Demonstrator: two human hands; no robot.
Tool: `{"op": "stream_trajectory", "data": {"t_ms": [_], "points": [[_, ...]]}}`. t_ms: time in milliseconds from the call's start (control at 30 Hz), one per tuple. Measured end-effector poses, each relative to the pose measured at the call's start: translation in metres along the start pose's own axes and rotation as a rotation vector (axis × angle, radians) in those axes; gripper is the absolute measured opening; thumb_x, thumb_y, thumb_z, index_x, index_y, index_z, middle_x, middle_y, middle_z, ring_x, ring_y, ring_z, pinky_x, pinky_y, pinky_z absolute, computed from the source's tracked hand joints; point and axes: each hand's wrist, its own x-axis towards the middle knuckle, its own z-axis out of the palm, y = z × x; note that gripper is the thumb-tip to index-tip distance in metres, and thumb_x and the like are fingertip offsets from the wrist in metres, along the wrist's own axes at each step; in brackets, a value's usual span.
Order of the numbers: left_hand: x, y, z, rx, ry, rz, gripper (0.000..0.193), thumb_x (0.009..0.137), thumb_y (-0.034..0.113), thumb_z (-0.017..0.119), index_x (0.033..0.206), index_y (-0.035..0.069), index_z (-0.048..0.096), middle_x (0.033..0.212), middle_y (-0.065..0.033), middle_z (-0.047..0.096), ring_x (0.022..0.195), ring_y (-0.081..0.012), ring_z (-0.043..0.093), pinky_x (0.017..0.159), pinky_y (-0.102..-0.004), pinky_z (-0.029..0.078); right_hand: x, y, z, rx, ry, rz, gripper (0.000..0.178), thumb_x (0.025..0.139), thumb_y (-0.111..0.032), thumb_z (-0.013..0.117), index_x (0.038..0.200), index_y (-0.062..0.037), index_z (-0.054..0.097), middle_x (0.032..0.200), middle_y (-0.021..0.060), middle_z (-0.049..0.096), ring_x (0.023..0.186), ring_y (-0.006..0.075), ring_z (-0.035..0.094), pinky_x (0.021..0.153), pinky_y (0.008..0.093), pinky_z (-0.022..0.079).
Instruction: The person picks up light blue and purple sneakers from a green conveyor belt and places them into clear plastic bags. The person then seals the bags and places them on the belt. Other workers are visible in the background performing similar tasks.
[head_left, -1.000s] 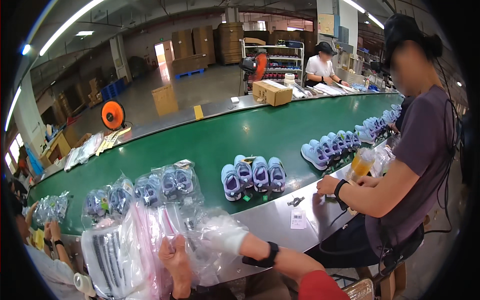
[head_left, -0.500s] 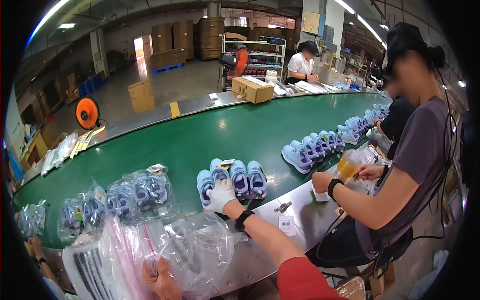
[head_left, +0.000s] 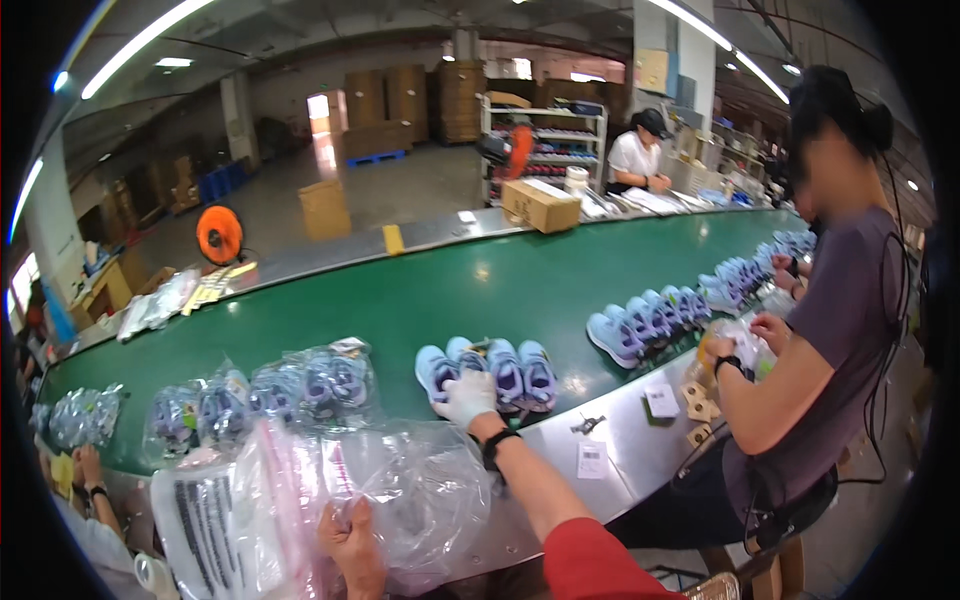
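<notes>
My right hand (head_left: 466, 397), in a white glove, grips the near end of a light blue sneaker (head_left: 436, 370) on the green belt. That sneaker stands at the left of a short row of light blue and purple sneakers (head_left: 507, 378), side by side. My bare left hand (head_left: 352, 545) is closed on the near edge of a clear plastic bag (head_left: 420, 490) lying flat at the front. Its fingertips press the film together. The bag looks empty, and more bags with pink strips (head_left: 283, 480) are stacked under and left of it.
Bagged sneakers (head_left: 275, 390) line the belt (head_left: 480, 290) to the left. At right, unbagged sneakers (head_left: 650, 320) stand in front of a co-worker (head_left: 800, 330) handling clear plastic. A printed tag (head_left: 592, 460) and a small metal piece (head_left: 588, 425) lie on the steel ledge. A carton (head_left: 540, 205) sits beyond.
My view has tilted slightly, shifting the scene right and down. My right hand stays on the sneaker and my left on the bag. The co-worker's hands have moved away from the ledge.
</notes>
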Motion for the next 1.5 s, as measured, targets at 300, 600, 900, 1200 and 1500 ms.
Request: {"op": "stream_trajectory", "data": {"t_ms": [300, 600, 900, 1200, 1500], "points": [[0.019, -0.002, 0.010, -0.177, 0.028, -0.122, 0.010, 0.089, 0.011, 0.058, 0.085, 0.003, 0.059, 0.073, 0.0058, 0.051, 0.065, -0.0031, 0.042, 0.056, -0.0215, 0.033, -0.103, 0.067, -0.129, 2.226, 0.190, -0.040, 0.038, 0.089, -0.033, 0.053, 0.114, -0.0046, 0.050, 0.106, 0.0065, 0.051, 0.097, 0.0188, 0.049, 0.082, 0.0373, 0.042], [0.000, 0.008, 0.066, 0.150, -0.405, 0.323, 0.012, 0.089, 0.011, 0.056, 0.096, 0.002, 0.062, 0.071, -0.0077, 0.062, 0.057, -0.0135, 0.052, 0.053, -0.0293, 0.042, -0.199, 0.026, -0.173, 0.325, -0.047, -0.444, 0.031, 0.072, -0.039, 0.069, 0.079, -0.0086, 0.068, 0.078, 0.0116, 0.061, 0.077, 0.0291, 0.059, 0.072, 0.0399, 0.042], [0.010, 0.058, 0.122, 0.411, -0.778, 0.348, 0.020, 0.090, 0.018, 0.055, 0.084, -0.001, 0.057, 0.066, -0.0200, 0.056, 0.055, -0.0271, 0.049, 0.053, -0.0365, 0.042, -0.195, -0.018, -0.164, 0.052, 0.000, -1.001, 0.030, 0.069, -0.026, 0.066, 0.095, -0.0113, 0.067, 0.089, 0.0099, 0.063, 0.088, 0.0287, 0.059, 0.082, 0.0416, 0.043], [-0.011, 0.032, 0.088, 0.353, -0.771, 0.194, 0.014, 0.088, 0.014, 0.058, 0.088, 0.001, 0.061, 0.060, -0.0145, 0.054, 0.053, -0.0185, 0.052, 0.051, -0.0325, 0.044, -0.187, -0.020, -0.116, 0.208, -0.003, -0.567, 0.028, 0.082, -0.030, 0.058, 0.102, -0.0129, 0.063, 0.095, 0.0116, 0.063, 0.091, 0.0297, 0.059, 0.080, 0.0348, 0.044], [0.001, 0.068, 0.113, 0.374, -1.010, 0.431, 0.014, 0.082, 0.010, 0.054, 0.092, 0.003, 0.061, 0.069, -0.0224, 0.057, 0.059, -0.0387, 0.055, 0.053, -0.0416, 0.045, -0.194, -0.041, -0.083, 0.716, 0.049, -0.697, 0.028, 0.085, -0.019, 0.053, 0.111, -0.0104, 0.051, 0.101, 0.0102, 0.058, 0.094, 0.0209, 0.055, 0.080, 0.0303, 0.044]]}}
